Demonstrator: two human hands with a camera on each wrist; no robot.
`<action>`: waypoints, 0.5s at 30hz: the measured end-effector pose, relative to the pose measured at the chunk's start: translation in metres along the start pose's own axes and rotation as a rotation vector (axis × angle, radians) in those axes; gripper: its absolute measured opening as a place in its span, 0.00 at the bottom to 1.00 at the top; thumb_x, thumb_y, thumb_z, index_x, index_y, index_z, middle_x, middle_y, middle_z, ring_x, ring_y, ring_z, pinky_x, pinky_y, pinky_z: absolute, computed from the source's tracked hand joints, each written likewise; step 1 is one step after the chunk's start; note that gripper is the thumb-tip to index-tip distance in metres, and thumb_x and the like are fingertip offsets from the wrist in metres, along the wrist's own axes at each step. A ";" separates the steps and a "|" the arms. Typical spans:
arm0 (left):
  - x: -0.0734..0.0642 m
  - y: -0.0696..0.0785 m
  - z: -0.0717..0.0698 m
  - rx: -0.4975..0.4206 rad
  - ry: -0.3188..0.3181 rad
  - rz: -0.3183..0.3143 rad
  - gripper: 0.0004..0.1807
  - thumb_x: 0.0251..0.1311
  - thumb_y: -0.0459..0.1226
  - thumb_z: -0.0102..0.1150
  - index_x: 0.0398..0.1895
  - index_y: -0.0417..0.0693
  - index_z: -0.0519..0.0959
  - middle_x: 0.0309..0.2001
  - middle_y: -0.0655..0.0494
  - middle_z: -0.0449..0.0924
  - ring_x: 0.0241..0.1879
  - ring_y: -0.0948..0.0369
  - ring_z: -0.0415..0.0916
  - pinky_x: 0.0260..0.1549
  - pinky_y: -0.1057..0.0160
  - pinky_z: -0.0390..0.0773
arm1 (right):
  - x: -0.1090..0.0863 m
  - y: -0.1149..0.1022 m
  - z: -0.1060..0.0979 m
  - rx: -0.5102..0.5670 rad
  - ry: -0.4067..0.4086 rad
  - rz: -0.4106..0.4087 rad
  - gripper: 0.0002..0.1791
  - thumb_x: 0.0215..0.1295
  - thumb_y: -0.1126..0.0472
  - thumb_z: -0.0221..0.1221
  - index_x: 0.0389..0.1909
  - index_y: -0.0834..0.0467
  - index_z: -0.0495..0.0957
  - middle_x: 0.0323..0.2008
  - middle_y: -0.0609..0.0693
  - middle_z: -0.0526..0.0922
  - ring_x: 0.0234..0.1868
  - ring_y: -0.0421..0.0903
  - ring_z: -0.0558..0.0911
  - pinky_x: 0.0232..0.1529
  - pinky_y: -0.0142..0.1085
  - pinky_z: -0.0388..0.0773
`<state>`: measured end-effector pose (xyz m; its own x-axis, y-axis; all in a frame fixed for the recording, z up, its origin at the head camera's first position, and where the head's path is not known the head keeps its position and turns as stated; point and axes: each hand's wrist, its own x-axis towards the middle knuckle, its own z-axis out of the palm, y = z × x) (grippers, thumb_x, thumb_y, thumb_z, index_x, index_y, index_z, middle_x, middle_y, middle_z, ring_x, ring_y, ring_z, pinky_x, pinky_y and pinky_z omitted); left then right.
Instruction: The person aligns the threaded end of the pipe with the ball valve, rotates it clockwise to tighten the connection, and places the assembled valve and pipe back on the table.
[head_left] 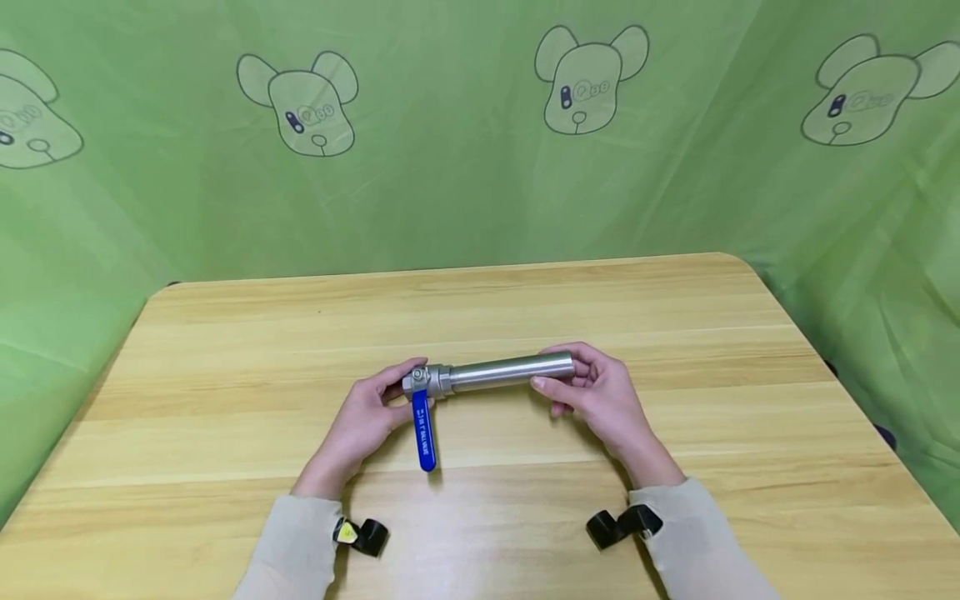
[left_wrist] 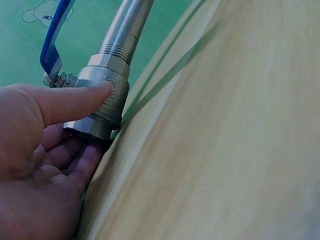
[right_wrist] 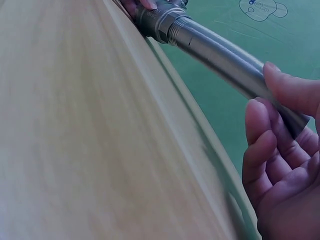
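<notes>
A steel ball valve [head_left: 437, 381] with a blue lever handle [head_left: 423, 433] joins a straight steel pipe [head_left: 510, 372]; threads show where they meet in the left wrist view. My left hand [head_left: 367, 417] grips the valve body, thumb [left_wrist: 75, 102] across its near side and fingers behind and below. Around the far end of the pipe, my right hand [head_left: 600, 396] pinches it between thumb and fingers, as the right wrist view shows with the pipe [right_wrist: 220, 55] slanting. The lever points toward me, across the pipe's line.
A wooden table [head_left: 525, 517] lies under both hands. Green cloth [head_left: 450, 192] printed with bear faces hangs behind it and at its sides. Black wrist-camera mounts [head_left: 371, 537] sit at the cuffs of both sleeves.
</notes>
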<state>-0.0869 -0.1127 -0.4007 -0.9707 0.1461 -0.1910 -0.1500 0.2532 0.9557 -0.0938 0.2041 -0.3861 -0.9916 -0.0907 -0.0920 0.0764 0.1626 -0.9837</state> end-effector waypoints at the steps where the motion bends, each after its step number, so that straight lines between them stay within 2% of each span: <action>1: 0.000 0.000 0.000 0.000 0.000 0.002 0.36 0.65 0.28 0.71 0.77 0.54 0.76 0.74 0.45 0.78 0.74 0.48 0.76 0.77 0.48 0.73 | 0.000 0.000 0.000 -0.002 0.003 0.009 0.25 0.65 0.62 0.75 0.61 0.62 0.80 0.34 0.43 0.91 0.22 0.41 0.84 0.21 0.30 0.79; 7: 0.000 0.000 0.000 0.003 0.002 -0.001 0.36 0.65 0.28 0.71 0.76 0.55 0.76 0.74 0.45 0.77 0.74 0.47 0.76 0.77 0.47 0.73 | 0.000 0.000 0.001 -0.021 0.021 0.024 0.24 0.66 0.57 0.76 0.56 0.64 0.81 0.32 0.50 0.90 0.22 0.42 0.85 0.24 0.32 0.84; 12: 0.000 0.000 0.000 0.001 0.001 -0.009 0.36 0.64 0.29 0.72 0.76 0.55 0.76 0.74 0.45 0.78 0.75 0.47 0.75 0.79 0.46 0.70 | -0.001 -0.002 0.000 -0.079 0.071 0.008 0.25 0.62 0.57 0.78 0.57 0.62 0.84 0.39 0.43 0.88 0.36 0.40 0.86 0.36 0.29 0.85; 15: 0.000 -0.001 0.000 0.002 0.001 -0.005 0.36 0.64 0.29 0.71 0.76 0.55 0.76 0.75 0.45 0.77 0.75 0.47 0.75 0.79 0.47 0.70 | -0.002 -0.003 0.000 -0.117 0.092 -0.012 0.26 0.62 0.57 0.79 0.57 0.62 0.85 0.42 0.43 0.87 0.43 0.40 0.84 0.42 0.27 0.84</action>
<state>-0.0866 -0.1133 -0.4011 -0.9701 0.1443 -0.1952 -0.1540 0.2556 0.9544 -0.0916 0.2035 -0.3828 -0.9981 -0.0033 -0.0609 0.0576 0.2763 -0.9594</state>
